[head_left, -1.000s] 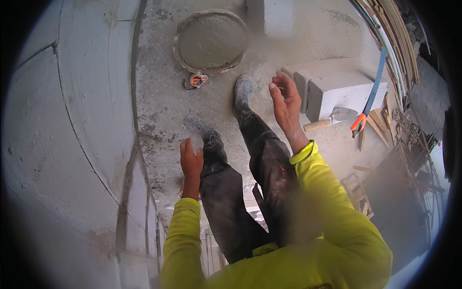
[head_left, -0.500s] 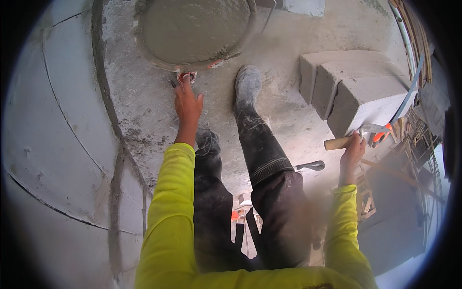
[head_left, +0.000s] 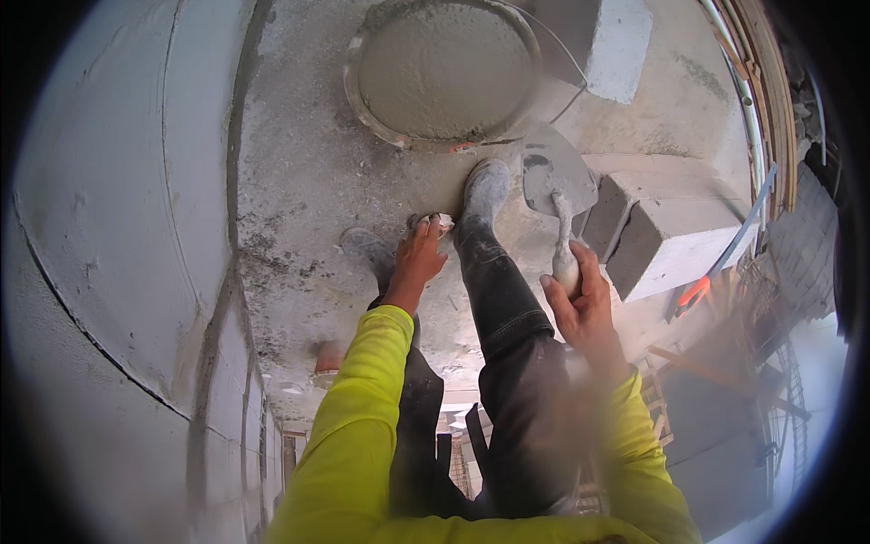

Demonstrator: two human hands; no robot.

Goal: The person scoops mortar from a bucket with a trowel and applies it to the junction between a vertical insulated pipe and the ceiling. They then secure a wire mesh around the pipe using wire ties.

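Note:
My right hand (head_left: 591, 313) is closed around the wooden handle of a trowel (head_left: 547, 168). The trowel's broad grey blade points away from me, with a dark wet smear on it. My left hand (head_left: 419, 265) is closed on a small white and reddish object (head_left: 443, 223), low in front of my legs. Fingers hide most of that object, so its kind does not show. Ahead of both hands stands a round tub of wet grey mortar (head_left: 449, 72), its rim coated and its surface fairly level.
Grey blocks (head_left: 680, 245) stand close by on the right, with another block (head_left: 619, 50) beyond the tub. A saw with an orange handle (head_left: 696, 292) leans near them. A block wall (head_left: 118, 245) runs along my left. Planks and pipes (head_left: 761, 100) lie far right.
My right hand has brought the trowel leftward from the blocks and turned its blade forward. My left hand has drawn back from the tub's rim with the small object. The view has shifted.

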